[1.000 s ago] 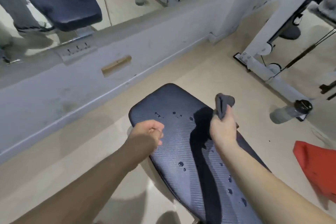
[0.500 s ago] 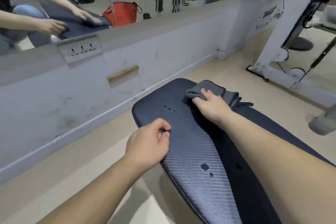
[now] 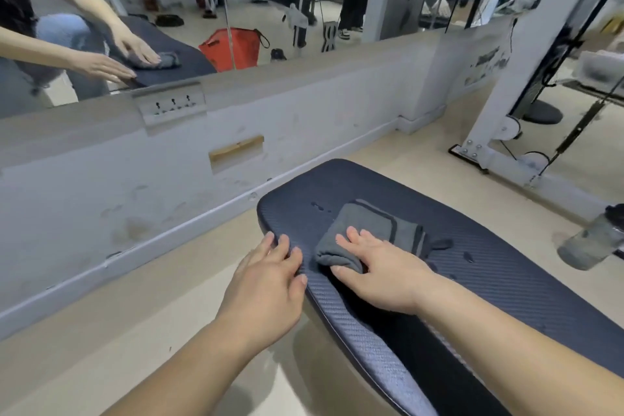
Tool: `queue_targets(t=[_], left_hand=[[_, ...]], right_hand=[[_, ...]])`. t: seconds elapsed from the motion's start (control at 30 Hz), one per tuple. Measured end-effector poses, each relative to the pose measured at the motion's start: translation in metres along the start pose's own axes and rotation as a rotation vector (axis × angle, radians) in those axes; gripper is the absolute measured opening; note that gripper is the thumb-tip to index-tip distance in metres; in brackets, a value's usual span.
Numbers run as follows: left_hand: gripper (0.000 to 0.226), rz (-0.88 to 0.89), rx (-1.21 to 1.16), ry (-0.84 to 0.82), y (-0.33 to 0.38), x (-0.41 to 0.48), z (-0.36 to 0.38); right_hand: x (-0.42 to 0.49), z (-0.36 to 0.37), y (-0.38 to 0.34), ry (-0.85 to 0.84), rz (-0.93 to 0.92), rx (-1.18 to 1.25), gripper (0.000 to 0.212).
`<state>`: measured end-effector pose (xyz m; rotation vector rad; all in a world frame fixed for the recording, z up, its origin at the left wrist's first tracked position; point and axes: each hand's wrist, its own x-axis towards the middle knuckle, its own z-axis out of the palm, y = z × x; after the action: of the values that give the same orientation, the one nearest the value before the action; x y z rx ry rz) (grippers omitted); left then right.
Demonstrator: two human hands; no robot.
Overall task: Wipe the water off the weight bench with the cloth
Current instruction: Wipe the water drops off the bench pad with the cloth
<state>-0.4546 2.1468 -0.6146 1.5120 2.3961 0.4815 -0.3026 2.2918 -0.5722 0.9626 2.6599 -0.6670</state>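
Observation:
The dark blue padded weight bench (image 3: 506,287) runs from the centre to the lower right. A folded grey cloth (image 3: 368,230) lies flat on its far end. My right hand (image 3: 381,270) presses down on the near part of the cloth with fingers spread. My left hand (image 3: 270,280) rests flat on the bench's left edge, fingers apart, holding nothing. Small water drops (image 3: 319,206) sit just beyond the cloth, and more drops (image 3: 469,257) lie to its right.
A low grey wall (image 3: 135,179) with a mirror above it stands close beyond the bench. A white cable machine frame (image 3: 506,105) rises at the right. A clear water bottle (image 3: 594,240) lies on the floor right of the bench.
My right hand brought the cloth down from the air onto the bench's far end, then slid it nearer and leftward. My left hand opened from a loose fist and lies flat on the edge.

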Motion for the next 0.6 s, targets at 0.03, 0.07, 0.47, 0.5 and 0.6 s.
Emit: queue_targets(t=[0.03, 0.07, 0.47, 0.5, 0.6], left_hand=[[0.049, 0.025, -0.003, 0.006, -0.006, 0.002, -0.004], [0.047, 0.045, -0.022, 0.011, -0.012, 0.004, -0.007], [0.044, 0.058, -0.218, 0.004, -0.036, 0.016, -0.006], [0.046, 0.068, -0.215, -0.007, -0.036, 0.015, -0.006], [0.050, 0.096, -0.231, -0.020, -0.036, 0.012, -0.008]], right_hand=[[0.002, -0.002, 0.001, -0.003, -0.004, -0.004, 0.069], [0.008, -0.004, 0.002, -0.003, -0.006, -0.002, 0.069], [0.174, -0.026, -0.014, 0.166, 0.254, -0.066, 0.072], [0.171, -0.024, -0.017, 0.179, 0.241, -0.087, 0.072], [0.138, -0.006, -0.024, 0.197, 0.123, -0.183, 0.071]])
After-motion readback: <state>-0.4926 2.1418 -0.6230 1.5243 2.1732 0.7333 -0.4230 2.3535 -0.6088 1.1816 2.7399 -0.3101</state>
